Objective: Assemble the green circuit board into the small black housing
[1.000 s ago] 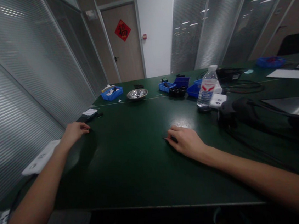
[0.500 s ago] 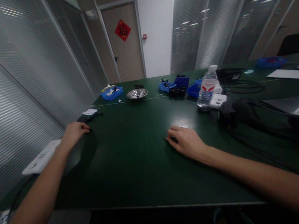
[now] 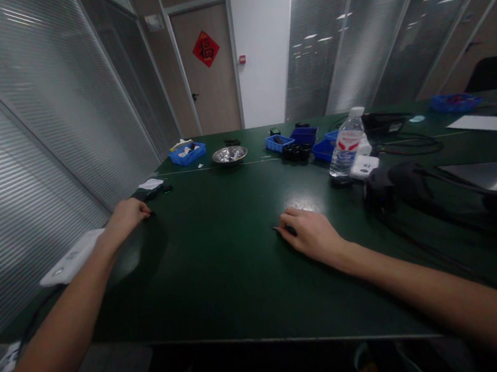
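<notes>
My left hand (image 3: 126,215) rests on the dark green table (image 3: 222,271) near its left edge, fingers curled, fingertips on a small dark object (image 3: 150,213) that I cannot make out. My right hand (image 3: 309,234) lies on the table's middle with the fingers closed around a thin dark tool (image 3: 280,230) whose tip pokes out to the left. A black item and white paper (image 3: 151,185) lie just beyond my left hand.
Far side: blue bins (image 3: 187,154), a metal bowl (image 3: 229,154), small black cylinders (image 3: 295,152). A water bottle (image 3: 345,143) and white box (image 3: 363,167) stand right of centre. Black gear and cables (image 3: 408,184) fill the right. A white power strip (image 3: 72,258) lies at the left edge.
Nothing has moved on the table. Both hands stay where they were; only the camera has shifted slightly.
</notes>
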`<state>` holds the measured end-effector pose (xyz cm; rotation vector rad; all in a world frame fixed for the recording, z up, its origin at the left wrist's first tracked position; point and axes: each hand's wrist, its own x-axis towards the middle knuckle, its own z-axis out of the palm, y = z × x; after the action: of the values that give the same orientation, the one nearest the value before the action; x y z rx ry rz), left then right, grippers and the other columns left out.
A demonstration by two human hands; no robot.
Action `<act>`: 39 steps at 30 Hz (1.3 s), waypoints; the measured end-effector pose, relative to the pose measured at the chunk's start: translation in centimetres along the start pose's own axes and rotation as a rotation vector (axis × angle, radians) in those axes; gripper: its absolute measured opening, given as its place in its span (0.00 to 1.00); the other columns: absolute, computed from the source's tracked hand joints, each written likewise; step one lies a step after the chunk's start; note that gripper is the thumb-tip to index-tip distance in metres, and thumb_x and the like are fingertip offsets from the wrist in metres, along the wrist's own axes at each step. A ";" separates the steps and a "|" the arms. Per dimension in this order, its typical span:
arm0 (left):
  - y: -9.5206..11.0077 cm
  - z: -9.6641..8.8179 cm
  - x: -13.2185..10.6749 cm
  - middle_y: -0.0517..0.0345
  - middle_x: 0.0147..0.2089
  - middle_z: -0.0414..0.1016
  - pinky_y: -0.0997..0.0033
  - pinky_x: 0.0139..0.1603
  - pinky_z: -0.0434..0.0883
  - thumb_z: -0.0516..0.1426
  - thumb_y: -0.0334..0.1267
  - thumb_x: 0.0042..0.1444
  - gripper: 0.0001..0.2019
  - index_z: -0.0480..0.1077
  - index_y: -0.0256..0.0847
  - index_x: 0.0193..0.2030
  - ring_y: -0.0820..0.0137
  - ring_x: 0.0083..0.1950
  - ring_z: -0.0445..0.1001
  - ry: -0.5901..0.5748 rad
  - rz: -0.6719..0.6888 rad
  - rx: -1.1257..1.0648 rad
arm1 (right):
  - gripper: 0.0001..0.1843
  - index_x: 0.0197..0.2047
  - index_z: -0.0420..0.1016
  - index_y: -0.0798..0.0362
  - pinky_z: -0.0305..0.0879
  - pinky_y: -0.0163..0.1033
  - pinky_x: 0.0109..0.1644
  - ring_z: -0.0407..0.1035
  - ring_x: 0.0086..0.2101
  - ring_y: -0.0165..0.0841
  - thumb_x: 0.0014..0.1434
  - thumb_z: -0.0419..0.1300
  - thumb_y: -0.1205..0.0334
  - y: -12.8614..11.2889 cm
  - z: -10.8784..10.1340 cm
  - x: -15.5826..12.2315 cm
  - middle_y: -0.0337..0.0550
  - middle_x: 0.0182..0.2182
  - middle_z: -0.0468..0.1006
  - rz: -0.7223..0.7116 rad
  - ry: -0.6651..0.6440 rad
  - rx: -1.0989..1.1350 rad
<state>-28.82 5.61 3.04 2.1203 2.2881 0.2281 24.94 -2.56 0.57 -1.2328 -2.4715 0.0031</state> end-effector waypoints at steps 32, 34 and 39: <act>25.9 4.4 -11.7 0.52 0.48 0.80 0.70 0.41 0.72 0.65 0.40 0.60 0.16 0.73 0.40 0.54 0.68 0.42 0.77 -0.300 0.686 -0.842 | 0.07 0.42 0.75 0.51 0.57 0.36 0.36 0.69 0.34 0.31 0.69 0.57 0.58 -1.2 -0.2 -0.2 0.40 0.38 0.76 -0.212 -0.091 0.192; 25.7 4.4 -11.7 0.52 0.49 0.80 0.70 0.41 0.72 0.64 0.41 0.61 0.17 0.73 0.41 0.56 0.69 0.41 0.77 -0.297 0.701 -0.816 | 0.08 0.42 0.75 0.51 0.57 0.36 0.36 0.69 0.34 0.31 0.69 0.57 0.58 -1.2 -0.2 -0.2 0.41 0.38 0.76 -0.217 -0.086 0.186; 25.8 4.0 -11.8 0.53 0.49 0.79 0.70 0.41 0.71 0.62 0.41 0.64 0.15 0.74 0.41 0.56 0.69 0.41 0.75 -0.264 0.749 -0.743 | 0.08 0.42 0.75 0.52 0.57 0.36 0.36 0.69 0.34 0.31 0.69 0.57 0.58 -1.3 -0.3 -0.1 0.41 0.38 0.76 -0.219 -0.096 0.179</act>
<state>-1.87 -3.94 1.00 2.2368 0.9440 0.6291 24.09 -3.54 1.01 -0.9048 -2.6099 0.2252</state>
